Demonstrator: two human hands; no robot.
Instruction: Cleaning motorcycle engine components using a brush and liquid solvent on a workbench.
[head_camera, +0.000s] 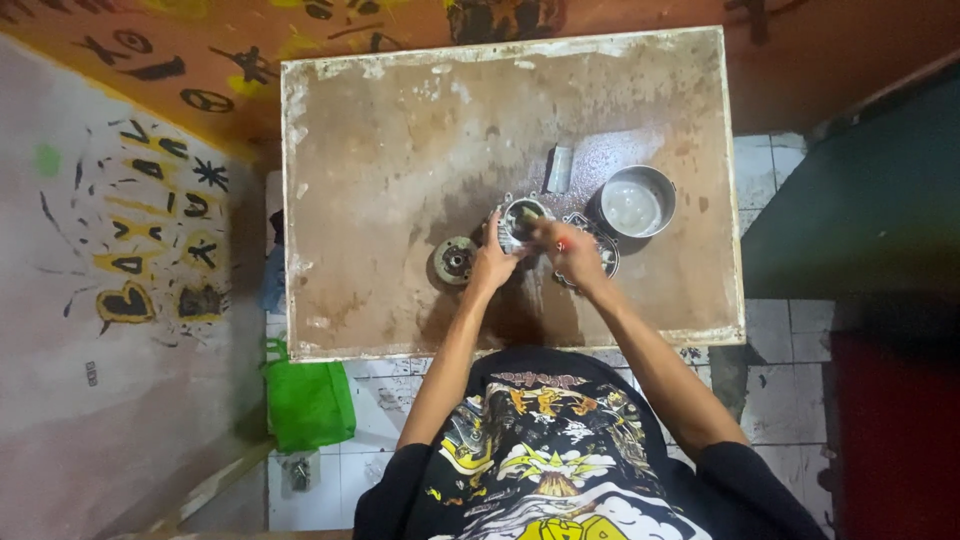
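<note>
Overhead, two hands work a round metal part on a stained worktop (400, 150).
Left hand (492, 262) grips the metal housing (520, 220); right hand (572, 250), just beside it, closes on a small tool.

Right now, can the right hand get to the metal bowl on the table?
Probably yes. The right hand is just beside the metal bowl, and only bare table seems to lie between them.

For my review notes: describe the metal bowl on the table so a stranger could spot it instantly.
Start at the worn brown table and go to its right half. The round metal bowl sits beyond the right hand, apart from it. Unlike the dark, toothed parts near the hands, it is shiny, smooth-walled and pale inside.
</note>
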